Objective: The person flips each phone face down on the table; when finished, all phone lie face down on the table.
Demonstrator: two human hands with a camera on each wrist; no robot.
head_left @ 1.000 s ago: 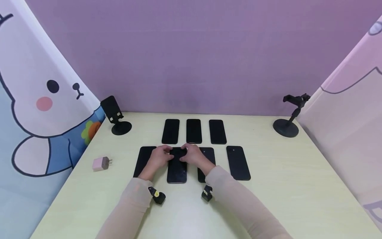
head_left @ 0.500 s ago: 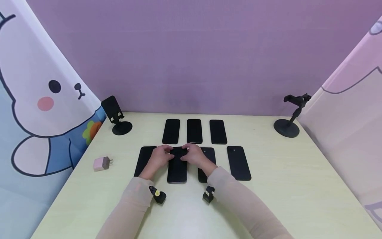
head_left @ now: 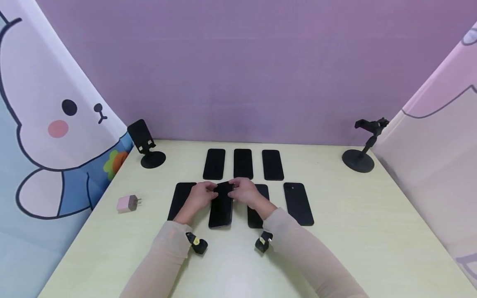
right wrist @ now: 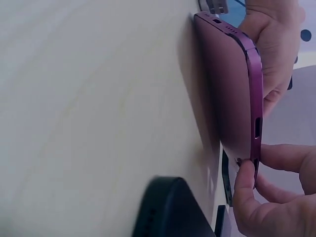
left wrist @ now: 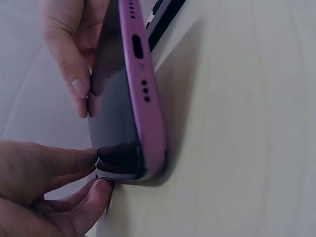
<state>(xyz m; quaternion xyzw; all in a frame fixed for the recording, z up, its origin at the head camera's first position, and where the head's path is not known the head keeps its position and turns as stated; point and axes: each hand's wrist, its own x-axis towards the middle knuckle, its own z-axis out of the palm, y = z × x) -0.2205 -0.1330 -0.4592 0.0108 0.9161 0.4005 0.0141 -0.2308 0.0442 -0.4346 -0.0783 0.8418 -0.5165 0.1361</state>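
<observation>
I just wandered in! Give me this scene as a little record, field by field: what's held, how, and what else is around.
Held: purple-edged phone, tilted, underside showing in the right wrist view
Left hand: pinches its far end, left side
Right hand: pinches its far end, right side
Front row, also: leftmost phone, partly covered phone, rightmost phone with camera side up
Back row: three dark phones
Left side: plug charger, left black stand
Right side: right black stand
Table: pale

a purple phone (right wrist: 228, 84) aslant in the pinch of the right hand (right wrist: 281, 210), a dark phone (right wrist: 170, 212) nearby
</observation>
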